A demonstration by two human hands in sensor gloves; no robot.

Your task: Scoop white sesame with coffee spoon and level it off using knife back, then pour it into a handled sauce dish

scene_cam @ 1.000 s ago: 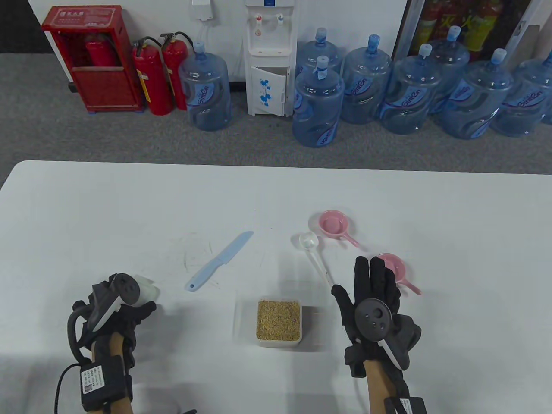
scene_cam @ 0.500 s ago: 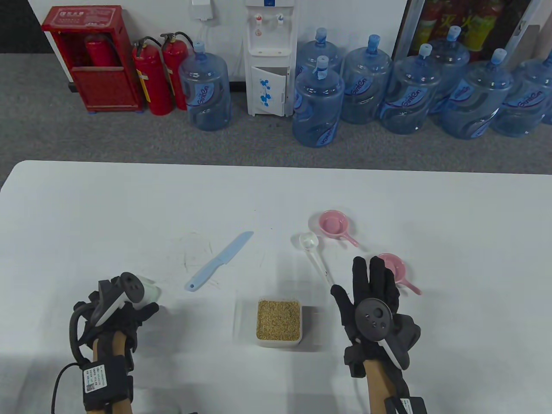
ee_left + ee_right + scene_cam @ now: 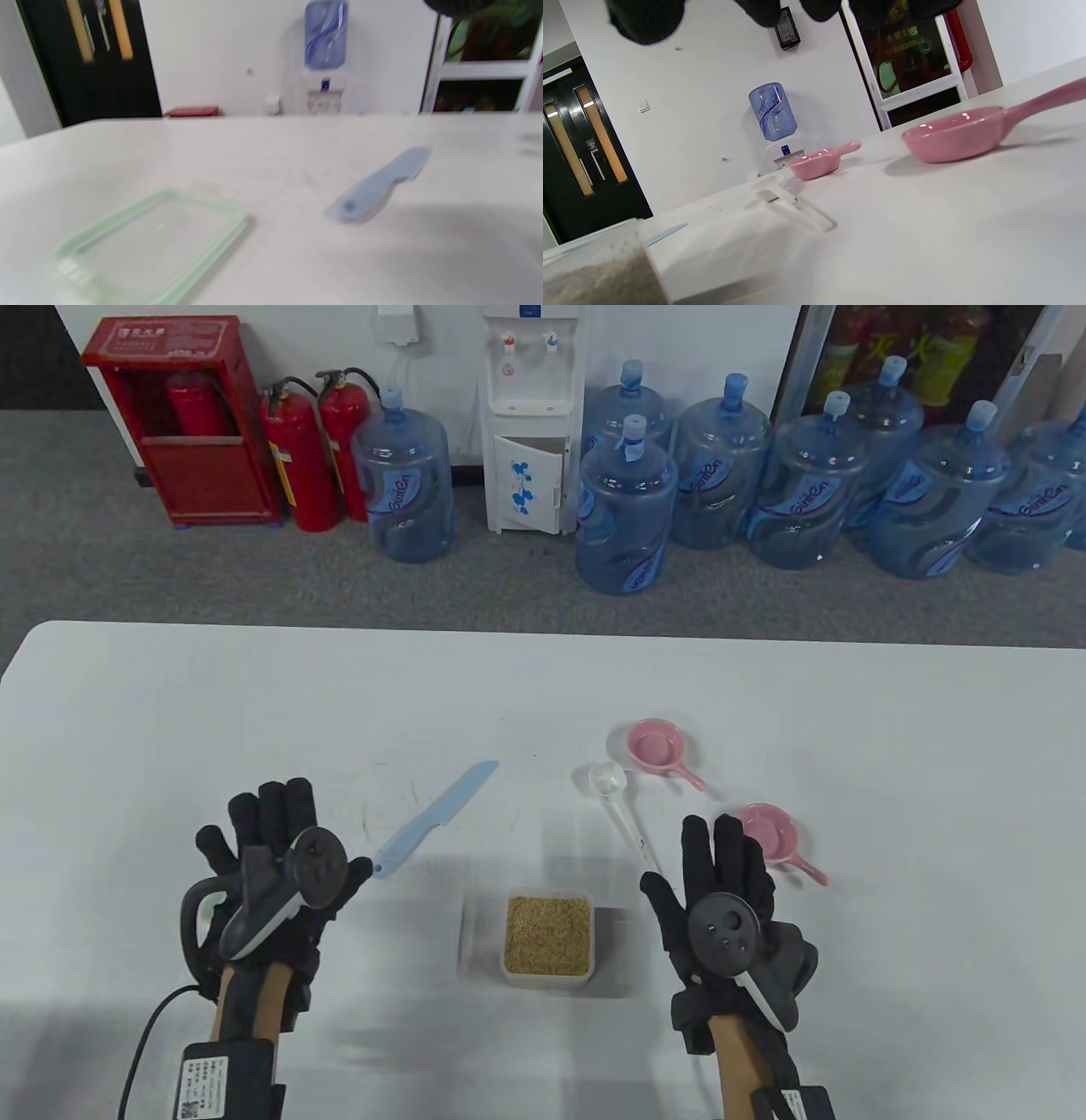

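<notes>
A clear tub of tan sesame (image 3: 547, 935) stands at the table's near middle. The white coffee spoon (image 3: 622, 808) lies beyond it to the right, its handle end near my right thumb. The light blue knife (image 3: 439, 813) lies to the tub's far left. Two pink handled sauce dishes (image 3: 654, 747) (image 3: 770, 833) sit on the right. My left hand (image 3: 271, 836) hovers with fingers spread, thumb close to the knife's handle end, holding nothing. My right hand (image 3: 719, 861) is flat with straight fingers between the spoon and the nearer dish. The right wrist view shows the spoon (image 3: 789, 204) and the nearer dish (image 3: 954, 133).
A clear lid with a green rim (image 3: 152, 245) lies flat on the table left of the knife (image 3: 377, 186); the table view hides it under my left hand. Water bottles, a dispenser and fire extinguishers stand on the floor beyond the table's far edge.
My left hand held the lid at the left, then let it go, spread its fingers and moved forward and right toward the knife. My right hand drifted slightly left.
</notes>
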